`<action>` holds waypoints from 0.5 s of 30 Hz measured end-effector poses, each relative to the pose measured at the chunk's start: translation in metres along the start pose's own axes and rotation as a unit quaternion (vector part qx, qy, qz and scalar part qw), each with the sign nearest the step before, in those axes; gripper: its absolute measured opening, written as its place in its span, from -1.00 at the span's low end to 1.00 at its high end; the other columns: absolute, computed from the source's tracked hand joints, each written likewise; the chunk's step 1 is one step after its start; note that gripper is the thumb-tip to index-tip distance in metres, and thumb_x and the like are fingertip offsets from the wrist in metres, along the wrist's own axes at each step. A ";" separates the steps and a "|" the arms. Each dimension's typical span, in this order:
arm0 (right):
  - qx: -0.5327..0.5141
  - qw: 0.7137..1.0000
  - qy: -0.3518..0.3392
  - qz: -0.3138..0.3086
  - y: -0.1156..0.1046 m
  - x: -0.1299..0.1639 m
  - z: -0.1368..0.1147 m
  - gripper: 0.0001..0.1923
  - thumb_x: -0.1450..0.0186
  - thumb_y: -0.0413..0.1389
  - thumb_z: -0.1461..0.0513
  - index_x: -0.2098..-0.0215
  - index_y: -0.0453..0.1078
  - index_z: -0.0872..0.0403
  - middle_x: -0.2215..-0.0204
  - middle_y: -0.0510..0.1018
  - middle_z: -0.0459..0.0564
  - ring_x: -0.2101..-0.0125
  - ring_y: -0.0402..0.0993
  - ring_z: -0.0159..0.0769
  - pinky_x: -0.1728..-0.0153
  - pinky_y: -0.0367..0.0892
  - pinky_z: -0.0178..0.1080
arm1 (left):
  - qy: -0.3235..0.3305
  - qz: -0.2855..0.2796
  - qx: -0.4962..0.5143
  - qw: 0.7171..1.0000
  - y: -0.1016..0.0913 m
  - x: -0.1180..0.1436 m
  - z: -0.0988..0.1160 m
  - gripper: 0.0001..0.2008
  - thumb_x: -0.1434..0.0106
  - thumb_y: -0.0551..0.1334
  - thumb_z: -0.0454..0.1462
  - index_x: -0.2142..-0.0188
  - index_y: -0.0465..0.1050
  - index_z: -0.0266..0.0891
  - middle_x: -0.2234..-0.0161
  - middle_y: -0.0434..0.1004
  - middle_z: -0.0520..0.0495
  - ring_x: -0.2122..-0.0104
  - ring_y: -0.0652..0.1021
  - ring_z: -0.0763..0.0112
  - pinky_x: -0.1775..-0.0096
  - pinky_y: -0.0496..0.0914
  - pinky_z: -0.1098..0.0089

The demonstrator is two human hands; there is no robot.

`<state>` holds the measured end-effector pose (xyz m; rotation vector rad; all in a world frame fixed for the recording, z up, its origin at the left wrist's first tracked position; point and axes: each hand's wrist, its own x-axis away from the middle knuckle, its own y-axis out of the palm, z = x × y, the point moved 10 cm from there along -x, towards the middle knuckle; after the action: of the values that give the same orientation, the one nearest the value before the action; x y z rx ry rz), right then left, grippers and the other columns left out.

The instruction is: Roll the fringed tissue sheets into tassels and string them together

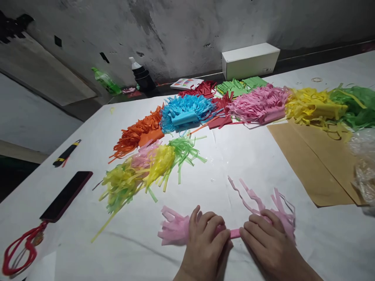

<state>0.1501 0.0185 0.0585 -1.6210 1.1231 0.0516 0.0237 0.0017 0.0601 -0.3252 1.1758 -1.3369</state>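
Both hands, left (205, 242) and right (271, 244), pinch closed on a pink fringed paper strip (234, 233), twisted thin mid-length, frayed ends splayed on the counter (249, 156).

1. A grey, stained wall (187, 27) with dark blotches rises behind the work area.
2. A long table (249, 164) covered in white fills most of the view.
3. Bright light falls on the tabletop, while the left edge lies in shadow.
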 end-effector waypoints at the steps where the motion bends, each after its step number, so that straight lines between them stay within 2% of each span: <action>1: -0.016 1.000 0.014 -0.005 0.001 -0.001 0.003 -0.68 -0.40 -0.09 0.44 0.24 0.49 0.09 0.41 0.54 -0.06 0.25 0.44 -0.24 -0.08 0.13 -0.06 | 0.014 -0.001 -0.004 1.000 -0.002 -0.001 0.003 -0.81 -0.43 0.14 -0.34 0.28 0.50 -0.15 0.27 0.57 -0.03 0.17 0.47 0.26 -0.25 0.05 -0.06; 3: -0.026 0.999 0.028 0.002 0.000 -0.005 0.002 -0.73 -0.43 -0.05 0.38 0.23 0.48 0.06 0.39 0.55 -0.07 0.25 0.43 -0.25 -0.08 0.11 -0.05 | 0.029 -0.015 -0.014 0.999 -0.002 -0.002 0.007 -0.80 -0.44 0.13 -0.36 0.25 0.52 -0.15 0.24 0.60 -0.01 0.14 0.49 0.28 -0.28 0.03 -0.04; 5: -0.007 1.000 0.011 0.007 0.002 -0.009 -0.007 -0.73 -0.45 -0.06 0.38 0.23 0.47 0.07 0.38 0.56 -0.06 0.26 0.42 -0.24 -0.08 0.10 -0.05 | 0.035 -0.033 -0.018 0.999 -0.002 -0.003 0.009 -0.76 -0.45 0.09 -0.41 0.25 0.52 -0.16 0.25 0.60 -0.01 0.14 0.50 0.31 -0.29 0.06 -0.02; 8: 0.022 0.999 -0.025 -0.012 0.010 -0.010 -0.018 -0.65 -0.41 -0.14 0.46 0.35 0.41 0.08 0.46 0.48 -0.07 0.37 0.35 -0.27 0.01 0.14 -0.09 | 0.038 -0.036 -0.007 0.999 -0.004 -0.008 0.012 -0.76 -0.42 0.10 -0.44 0.29 0.48 -0.18 0.29 0.59 -0.01 0.18 0.51 0.32 -0.23 0.18 -0.02; 12: 0.004 0.999 -0.011 -0.040 0.008 0.002 -0.004 -0.66 -0.41 -0.13 0.46 0.39 0.37 0.07 0.48 0.42 -0.10 0.40 0.31 -0.30 0.06 0.15 -0.11 | 0.010 -0.059 0.041 0.997 -0.004 -0.012 0.006 -0.82 -0.33 0.20 -0.45 0.38 0.42 -0.19 0.37 0.54 -0.01 0.28 0.48 0.31 -0.03 0.34 0.05; 15: -0.017 0.999 0.001 -0.044 -0.006 0.014 0.008 -0.65 -0.44 -0.14 0.42 0.31 0.43 0.05 0.42 0.48 -0.09 0.32 0.38 -0.28 -0.06 0.14 -0.06 | -0.005 -0.078 0.054 0.996 -0.002 -0.010 0.002 -0.83 -0.33 0.20 -0.43 0.37 0.42 -0.18 0.37 0.53 -0.01 0.30 0.48 0.30 0.00 0.34 0.07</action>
<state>0.1658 0.0159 0.0519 -1.6986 1.0563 0.0106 0.0265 0.0086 0.0668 -0.3511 1.0826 -1.5259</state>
